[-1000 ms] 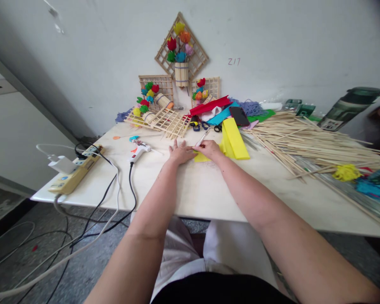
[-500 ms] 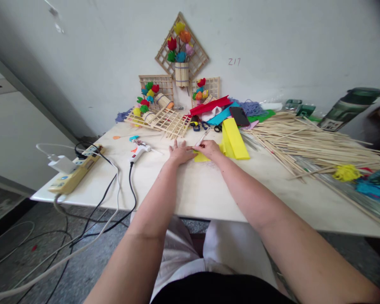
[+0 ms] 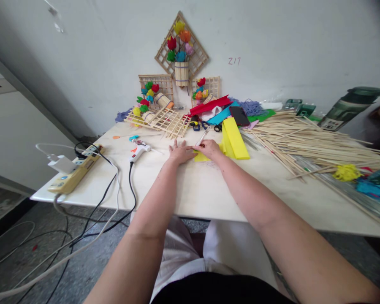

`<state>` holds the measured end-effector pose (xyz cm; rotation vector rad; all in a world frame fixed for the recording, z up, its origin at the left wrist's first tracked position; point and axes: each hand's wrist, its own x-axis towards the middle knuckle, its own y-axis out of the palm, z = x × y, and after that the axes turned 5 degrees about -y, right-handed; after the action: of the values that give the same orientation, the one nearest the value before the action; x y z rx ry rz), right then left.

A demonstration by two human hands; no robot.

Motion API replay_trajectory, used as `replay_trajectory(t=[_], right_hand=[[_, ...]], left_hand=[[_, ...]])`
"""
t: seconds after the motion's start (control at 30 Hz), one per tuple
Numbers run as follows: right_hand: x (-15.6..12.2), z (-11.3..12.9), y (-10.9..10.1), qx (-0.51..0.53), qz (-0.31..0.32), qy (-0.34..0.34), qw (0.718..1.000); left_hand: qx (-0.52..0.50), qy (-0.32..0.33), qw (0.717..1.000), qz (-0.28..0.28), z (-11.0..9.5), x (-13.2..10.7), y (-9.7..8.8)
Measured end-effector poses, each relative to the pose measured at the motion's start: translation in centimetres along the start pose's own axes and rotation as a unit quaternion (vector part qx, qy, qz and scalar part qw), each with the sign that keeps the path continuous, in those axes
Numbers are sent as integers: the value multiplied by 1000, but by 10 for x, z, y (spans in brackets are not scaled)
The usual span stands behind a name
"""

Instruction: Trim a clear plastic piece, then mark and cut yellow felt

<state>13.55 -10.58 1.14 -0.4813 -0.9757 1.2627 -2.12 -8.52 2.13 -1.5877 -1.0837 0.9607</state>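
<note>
My left hand (image 3: 180, 153) lies flat on the table with its fingers spread, its thumb side at the left edge of a small yellow sheet (image 3: 202, 157). In my right hand (image 3: 210, 149) is a slim whitish pen (image 3: 204, 136), pinched between closed fingers and tilted with its upper end away from me. The pen's tip is hidden by the fingers. The right hand rests over the yellow sheet. Just right of it lies a larger folded yellow piece (image 3: 236, 139) of crepe-like material.
Left of my hands is a glue gun (image 3: 141, 150), its cord trailing past a power strip (image 3: 77, 171). Scissors (image 3: 218, 128), a phone (image 3: 239, 116) and lattice panels with flowers (image 3: 167, 122) lie behind. Many thin sticks (image 3: 307, 139) and a dark bottle (image 3: 348, 109) occupy the right.
</note>
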Motion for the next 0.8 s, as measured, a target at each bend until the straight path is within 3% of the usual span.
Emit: replay_trajectory(t=[0.8], right_hand=[[-1, 3, -2, 20, -3, 23, 1000]], left_hand=[[-1, 2, 1000, -10, -2, -3, -1]])
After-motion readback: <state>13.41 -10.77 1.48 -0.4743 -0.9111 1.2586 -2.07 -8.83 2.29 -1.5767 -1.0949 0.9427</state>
